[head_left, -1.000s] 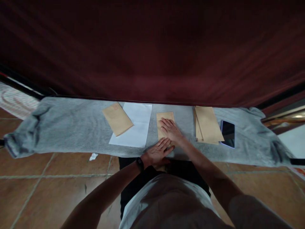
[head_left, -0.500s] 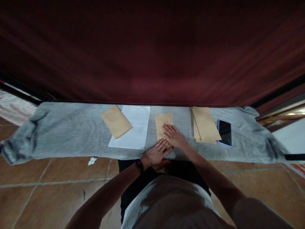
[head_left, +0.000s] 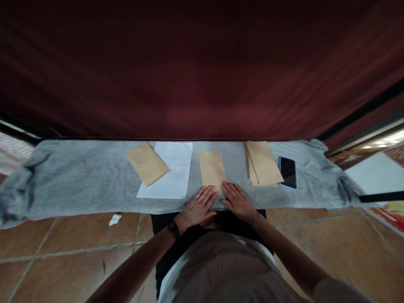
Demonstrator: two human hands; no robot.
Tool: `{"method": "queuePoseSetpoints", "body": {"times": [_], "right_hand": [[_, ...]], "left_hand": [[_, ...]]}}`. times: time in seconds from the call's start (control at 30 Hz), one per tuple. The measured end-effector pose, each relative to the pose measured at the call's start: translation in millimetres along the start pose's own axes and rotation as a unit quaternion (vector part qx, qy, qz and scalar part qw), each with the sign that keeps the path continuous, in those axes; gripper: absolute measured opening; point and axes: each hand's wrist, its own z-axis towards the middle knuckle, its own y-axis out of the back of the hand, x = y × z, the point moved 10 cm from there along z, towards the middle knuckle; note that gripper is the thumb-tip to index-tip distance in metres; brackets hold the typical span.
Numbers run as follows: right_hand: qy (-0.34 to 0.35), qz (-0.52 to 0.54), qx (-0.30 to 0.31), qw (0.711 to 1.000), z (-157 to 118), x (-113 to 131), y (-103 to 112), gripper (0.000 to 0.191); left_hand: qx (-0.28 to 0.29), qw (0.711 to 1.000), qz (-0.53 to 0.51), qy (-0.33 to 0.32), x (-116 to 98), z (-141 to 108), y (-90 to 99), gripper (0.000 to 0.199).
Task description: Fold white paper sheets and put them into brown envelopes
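Note:
A brown envelope (head_left: 212, 167) with small red print near its top right corner lies flat in front of me. The fingertips of my left hand (head_left: 198, 206) rest on its lower left edge, the hand flat and open. My right hand (head_left: 239, 203) lies open too, its fingertips at the envelope's lower right corner. Left of these, another brown envelope (head_left: 147, 164) lies at a slant, partly over white paper (head_left: 176, 172). On the right is a small stack of brown envelopes (head_left: 264, 163), beside a dark-screened phone (head_left: 288, 172).
Grey cloth (head_left: 85, 176) covers the long narrow surface. Behind it hangs a dark red curtain (head_left: 195, 84). A crumpled white scrap (head_left: 115, 219) lies on the tiled floor (head_left: 78, 235). A white panel (head_left: 377, 174) stands at the far right.
My right hand has drawn back from the middle of the envelope to its lower right corner, away from my left hand. The whole view has shifted slightly.

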Motion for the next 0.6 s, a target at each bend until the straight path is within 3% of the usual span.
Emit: {"method": "queuePoseSetpoints", "body": {"times": [0.27, 0.5, 0.6], "right_hand": [[-0.024, 0.007, -0.009, 1.0, -17, 0, 2, 0.062], [-0.041, 0.032, -0.02, 0.998, -22, 3, 8, 0.054], [-0.091, 0.051, -0.046, 0.993, -19, -6, 12, 0.05]], "left_hand": [[-0.018, 0.999, 0.01, 0.05, 8, -27, 5.4, 0.064], [-0.067, 0.991, -0.021, 0.113, 15, -14, 10.4, 0.049], [-0.098, 0.983, -0.024, 0.15, 16, -6, 10.5, 0.048]]}}
